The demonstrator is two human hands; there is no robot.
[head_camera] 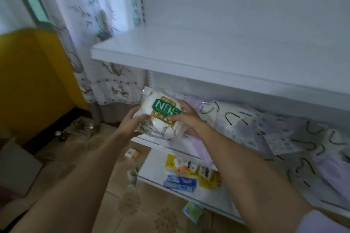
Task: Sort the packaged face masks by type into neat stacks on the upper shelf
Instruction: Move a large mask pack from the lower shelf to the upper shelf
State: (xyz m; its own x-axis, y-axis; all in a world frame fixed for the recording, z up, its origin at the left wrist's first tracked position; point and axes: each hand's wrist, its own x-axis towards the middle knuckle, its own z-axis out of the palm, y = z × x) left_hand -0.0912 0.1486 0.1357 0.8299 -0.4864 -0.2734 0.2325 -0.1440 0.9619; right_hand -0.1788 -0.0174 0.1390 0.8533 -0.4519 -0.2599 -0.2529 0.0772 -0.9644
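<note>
Both of my hands hold a small stack of white packaged masks with a green N95 label (161,113), seen upside down, at the left end of the middle shelf. My left hand (132,121) grips its left edge. My right hand (184,116) grips its right side, thumb on top. The upper shelf (189,56) above the stack is a bare white board. On the middle shelf (151,141), a loose pile of lilac and white packaged masks (274,134) with black ear loops spreads to the right.
A lower shelf (151,174) carries yellow and orange packets (191,168) and blue boxes (180,182). Small packets lie on the tiled floor (132,208). A patterned curtain (98,24) and a yellow panel (34,85) stand to the left.
</note>
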